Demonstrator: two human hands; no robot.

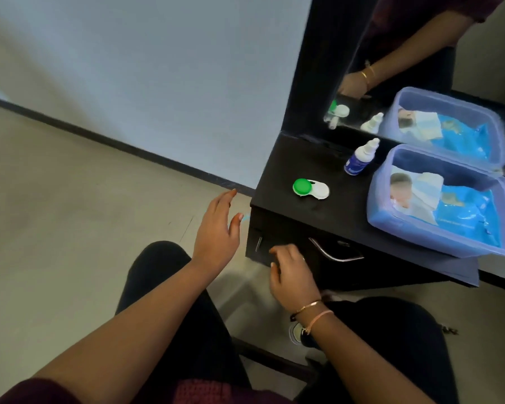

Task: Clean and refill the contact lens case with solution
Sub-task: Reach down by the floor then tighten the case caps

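Observation:
A contact lens case (311,188) with one green cap and one white cap lies on the black dresser top (298,158). Behind it to the right stands a small white solution bottle (361,157) with a blue label. My left hand (217,228) hovers with its fingers extended just left of the dresser's corner, below the case, holding nothing. My right hand (293,271) hangs with loosely curled fingers in front of the dresser's drawer, empty, near the metal handle (334,253).
A translucent blue plastic tub (376,205) holding blue packets and tissues sits at the right of the dresser top. A mirror (420,68) stands behind, reflecting the items. Pale floor and a wall lie to the left. My knees are below.

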